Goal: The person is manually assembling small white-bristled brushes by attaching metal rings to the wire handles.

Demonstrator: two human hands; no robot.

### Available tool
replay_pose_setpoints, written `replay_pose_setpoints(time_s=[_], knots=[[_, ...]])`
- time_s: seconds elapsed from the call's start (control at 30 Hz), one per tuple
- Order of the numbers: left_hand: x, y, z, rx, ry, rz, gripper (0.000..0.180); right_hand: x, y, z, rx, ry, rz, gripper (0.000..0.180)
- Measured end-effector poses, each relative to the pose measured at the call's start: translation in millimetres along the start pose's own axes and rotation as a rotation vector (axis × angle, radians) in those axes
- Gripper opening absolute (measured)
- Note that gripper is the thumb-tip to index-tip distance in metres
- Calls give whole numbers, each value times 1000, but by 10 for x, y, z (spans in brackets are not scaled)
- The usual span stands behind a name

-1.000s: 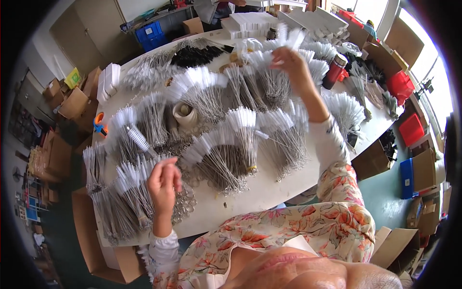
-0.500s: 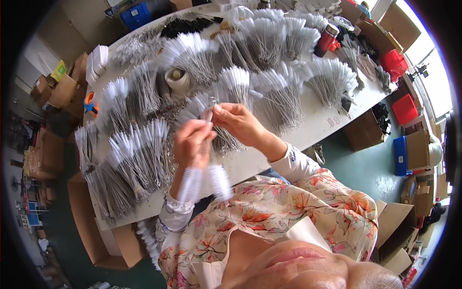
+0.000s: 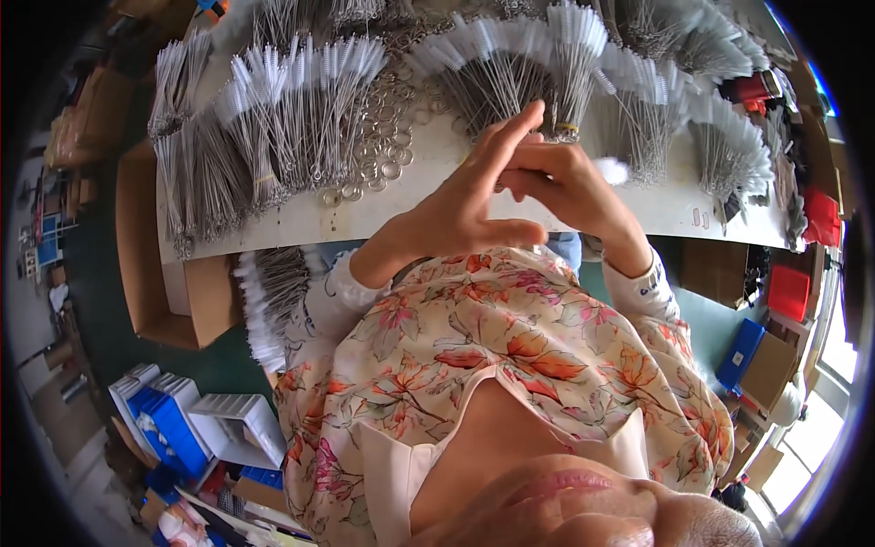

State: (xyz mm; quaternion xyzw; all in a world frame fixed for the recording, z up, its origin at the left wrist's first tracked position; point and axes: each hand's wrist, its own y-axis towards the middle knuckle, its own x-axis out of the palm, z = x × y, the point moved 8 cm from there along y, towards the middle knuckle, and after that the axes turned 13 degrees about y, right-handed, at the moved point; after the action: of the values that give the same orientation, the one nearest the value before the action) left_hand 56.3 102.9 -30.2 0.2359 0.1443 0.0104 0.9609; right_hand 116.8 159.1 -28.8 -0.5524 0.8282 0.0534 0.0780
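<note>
My left hand point(image 3: 478, 196) is raised over the near table edge with its fingers stretched out and its thumb apart. Close against its fingers, my right hand point(image 3: 576, 187) has its fingers bent inward, partly hidden behind the left. What the right fingers hold, if anything, does not show. A blurred white bristle tuft point(image 3: 612, 170) peeks out beside the right hand; I cannot tell whether it is gripped. Behind my hands stand bundles of wire-handled brushes point(image 3: 501, 68) with white bristles, one bound by a yellow band point(image 3: 567, 127). Loose metal rings point(image 3: 390, 146) lie to the left.
More brush bundles point(image 3: 296, 109) cover the table's left side, and others point(image 3: 729, 155) the right. An open cardboard box point(image 3: 137, 246) stands left, below the table. Further brushes point(image 3: 273, 301) are beside my left arm. Blue and white bins point(image 3: 182, 415) sit on the floor at lower left.
The view has shifted, and the table sits higher in it. Earlier both hands were closed around a brush with its bristles hanging down; now the left fingers are spread and that brush is not plainly visible.
</note>
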Motion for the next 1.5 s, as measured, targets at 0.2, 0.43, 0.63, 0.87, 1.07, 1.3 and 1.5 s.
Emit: replay_pose_setpoints(time_s=[0.2,0.43,0.63,0.87,1.07,1.3,1.5], knots=[[-182,-246,52,29,332,-10,22,163,-209,309,323,392,-185,14],[-352,-149,-361,-6,720,-72,26,-298,-515,716,317,-34,21,12],[-744,-112,-1117,-100,1309,-106,19,-323,-624,967,168,-841,99,5],[-1078,-143,-838,-265,821,238,8,-279,-217,496,39,29,315,13],[-744,-184,-465,-421,-395,376,15,-121,152,-37,-265,239,304,13],[-766,-238,-149,-323,48,465,7,121,177,-295,-325,132,266,8],[-811,-254,34,-91,350,369,12,274,112,-306,-394,204,188,8]])
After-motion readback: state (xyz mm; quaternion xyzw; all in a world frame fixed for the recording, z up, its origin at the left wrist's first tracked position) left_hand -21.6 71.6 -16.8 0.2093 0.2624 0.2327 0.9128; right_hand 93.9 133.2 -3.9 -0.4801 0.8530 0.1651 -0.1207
